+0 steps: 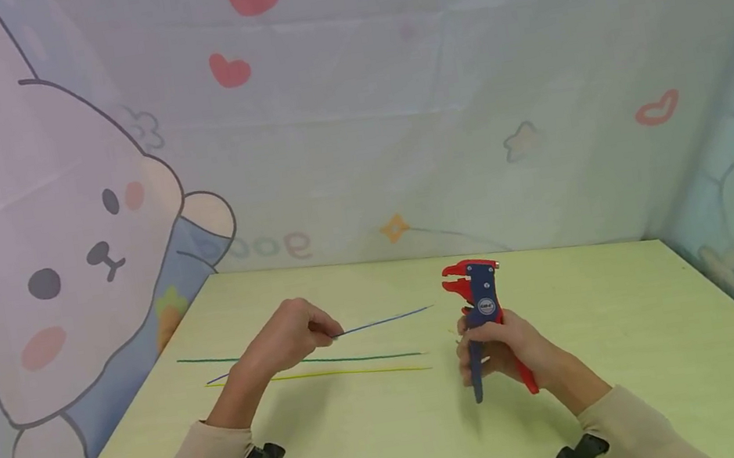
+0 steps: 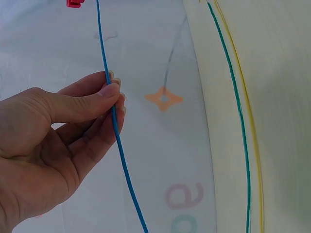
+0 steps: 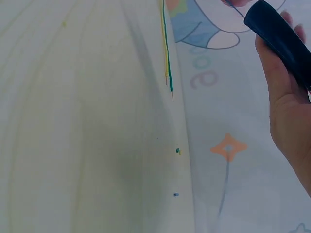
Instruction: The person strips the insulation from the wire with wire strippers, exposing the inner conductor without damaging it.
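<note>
My left hand (image 1: 291,337) pinches a blue wire (image 1: 384,321) between thumb and fingertips above the table. The wire's right end points toward the stripper and stands a little apart from it; its other end trails left behind the wrist. In the left wrist view, thumb and fingers press the blue wire (image 2: 127,177) near the middle of the picture. My right hand (image 1: 516,345) grips a red and blue wire stripper (image 1: 482,287) by its handles, upright, its red jaws apart and facing left. A dark handle (image 3: 279,39) lies across the palm in the right wrist view.
A green wire (image 1: 365,357) and a yellow wire (image 1: 346,372) lie side by side on the pale table (image 1: 371,450), their right ends bare. Small cut insulation bits (image 3: 177,151) lie near the table's far edge. A printed cloth (image 1: 446,90) hangs behind.
</note>
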`<action>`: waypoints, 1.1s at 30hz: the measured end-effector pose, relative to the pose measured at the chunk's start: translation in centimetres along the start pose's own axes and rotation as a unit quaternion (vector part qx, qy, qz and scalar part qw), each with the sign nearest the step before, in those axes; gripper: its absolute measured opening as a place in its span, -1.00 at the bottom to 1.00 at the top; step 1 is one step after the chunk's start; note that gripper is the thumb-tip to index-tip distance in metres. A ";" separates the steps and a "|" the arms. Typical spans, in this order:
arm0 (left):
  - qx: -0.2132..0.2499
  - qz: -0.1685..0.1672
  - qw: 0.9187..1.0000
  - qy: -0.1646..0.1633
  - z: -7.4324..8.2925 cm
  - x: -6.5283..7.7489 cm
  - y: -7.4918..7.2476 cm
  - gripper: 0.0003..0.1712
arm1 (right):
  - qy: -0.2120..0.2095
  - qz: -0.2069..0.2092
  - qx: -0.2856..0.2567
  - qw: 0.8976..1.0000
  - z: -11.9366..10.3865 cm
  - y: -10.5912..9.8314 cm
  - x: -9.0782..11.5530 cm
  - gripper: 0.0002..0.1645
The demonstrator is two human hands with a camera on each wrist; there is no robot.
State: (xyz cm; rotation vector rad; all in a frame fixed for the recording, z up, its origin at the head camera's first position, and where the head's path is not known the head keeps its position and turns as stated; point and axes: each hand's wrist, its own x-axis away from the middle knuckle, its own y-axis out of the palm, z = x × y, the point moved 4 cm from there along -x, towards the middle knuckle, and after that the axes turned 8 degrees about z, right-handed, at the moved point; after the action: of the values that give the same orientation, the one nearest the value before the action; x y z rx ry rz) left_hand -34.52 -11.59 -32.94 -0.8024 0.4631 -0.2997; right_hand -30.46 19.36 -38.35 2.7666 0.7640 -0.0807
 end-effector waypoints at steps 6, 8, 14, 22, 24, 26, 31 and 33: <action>-0.034 -0.054 0.997 0.033 -0.9 0.0 1.3 -0.74 | 0.000 0.083 0.069 0.994 -0.5 -1.8 0.8 -0.52; -0.046 -0.074 0.995 0.044 -1.3 0.0 1.7 -0.73 | 0.010 0.126 0.090 0.988 -0.6 -2.6 1.1 -0.47; -0.059 -0.130 0.990 0.014 -2.1 0.2 2.9 -0.72 | 0.066 0.253 0.125 0.957 -0.5 -4.9 1.7 -0.41; -0.078 -0.156 0.984 -0.025 -3.6 0.3 4.4 -0.61 | 0.142 0.280 0.103 0.944 0.5 -6.9 2.2 -0.42; -0.089 -0.154 0.984 -0.027 -3.9 0.3 4.6 -0.62 | 0.150 0.286 0.123 0.938 0.8 -7.4 2.2 -0.45; -0.099 -0.150 0.983 -0.032 -4.1 0.2 4.7 -0.64 | 0.157 0.292 0.148 0.932 1.1 -7.8 2.3 -0.49; -0.108 -0.142 0.983 -0.052 -4.1 0.2 4.8 -0.67 | 0.172 0.290 0.181 0.924 1.8 -8.2 2.5 -0.55; -0.108 -0.140 0.983 -0.058 -4.1 0.2 4.9 -0.67 | 0.174 0.290 0.190 0.922 1.9 -8.2 2.5 -0.54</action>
State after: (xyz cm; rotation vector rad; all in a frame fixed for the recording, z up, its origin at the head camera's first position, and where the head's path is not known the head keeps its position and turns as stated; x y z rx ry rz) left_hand -36.03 -10.97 -39.10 -1.0944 0.2749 -0.4661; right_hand -32.42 26.83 -42.50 3.3025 -0.0536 0.4346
